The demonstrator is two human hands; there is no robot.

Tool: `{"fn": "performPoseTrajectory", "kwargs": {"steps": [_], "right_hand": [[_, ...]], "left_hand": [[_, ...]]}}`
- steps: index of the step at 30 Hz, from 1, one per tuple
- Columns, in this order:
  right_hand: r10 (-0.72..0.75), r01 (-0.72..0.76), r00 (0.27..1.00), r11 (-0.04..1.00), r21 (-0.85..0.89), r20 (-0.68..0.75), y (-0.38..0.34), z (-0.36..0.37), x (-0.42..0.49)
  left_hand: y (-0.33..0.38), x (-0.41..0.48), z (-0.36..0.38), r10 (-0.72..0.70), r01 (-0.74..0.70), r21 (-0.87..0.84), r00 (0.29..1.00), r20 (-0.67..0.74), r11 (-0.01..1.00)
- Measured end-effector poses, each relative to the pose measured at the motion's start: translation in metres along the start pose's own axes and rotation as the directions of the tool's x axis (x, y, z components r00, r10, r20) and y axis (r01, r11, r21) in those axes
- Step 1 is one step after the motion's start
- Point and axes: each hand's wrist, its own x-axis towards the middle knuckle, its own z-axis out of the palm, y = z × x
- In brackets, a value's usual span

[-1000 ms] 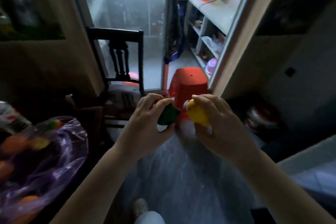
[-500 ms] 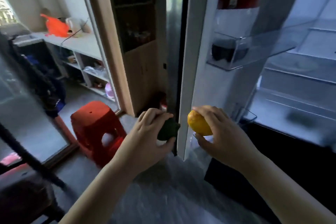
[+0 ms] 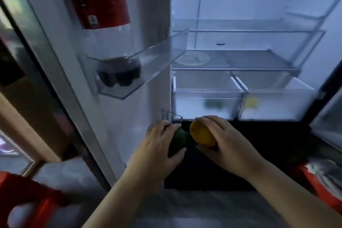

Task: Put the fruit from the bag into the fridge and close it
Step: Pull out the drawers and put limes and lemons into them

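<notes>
Yellow round fruit (image 3: 202, 135) sat in the curled fingers of the right hand (image 3: 228, 145), and the dark green oval fruit (image 3: 178, 139) in those of the left hand (image 3: 159, 147), both just before the open white fridge (image 3: 231, 2). It seemed best to lower each one gently into the clear plastic drawers (image 3: 187, 103), without dropping it.

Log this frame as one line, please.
left hand: grips green fruit | right hand: grips yellow fruit | fridge: open | placement: not yet done
</notes>
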Motion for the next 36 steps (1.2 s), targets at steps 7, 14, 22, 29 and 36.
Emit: {"fn": "performPoseTrajectory", "kwargs": {"steps": [7, 14, 22, 29, 36], "right_hand": [[-0.014, 0.013, 0.999, 1.000, -0.028, -0.032, 0.092, -0.036, -0.002], [-0.014, 0.012, 0.996, 1.000, -0.022, -0.090, 0.208, -0.084, -0.004], [0.020, -0.023, 0.999, 0.997, -0.069, -0.032, 0.307, -0.100, -0.001], [0.084, -0.082, 0.996, 0.994, -0.073, 0.015, 0.382, -0.102, 0.020], [0.101, -0.095, 0.992, 0.992, -0.080, 0.070, 0.461, -0.093, 0.070]], "left_hand": [[0.035, 0.077, 0.054, 0.061, -0.061, -0.021, 0.998, 0.010, 0.998], [0.082, 0.161, 0.116, 0.087, -0.088, -0.042, 0.996, -0.023, 0.995], [0.103, 0.222, 0.183, 0.070, -0.066, -0.057, 0.996, 0.054, 0.996], [0.079, 0.284, 0.218, 0.079, -0.072, -0.045, 0.983, 0.169, 0.996], [0.025, 0.361, 0.248, 0.072, -0.057, -0.066, 0.965, 0.253, 0.996]]}}
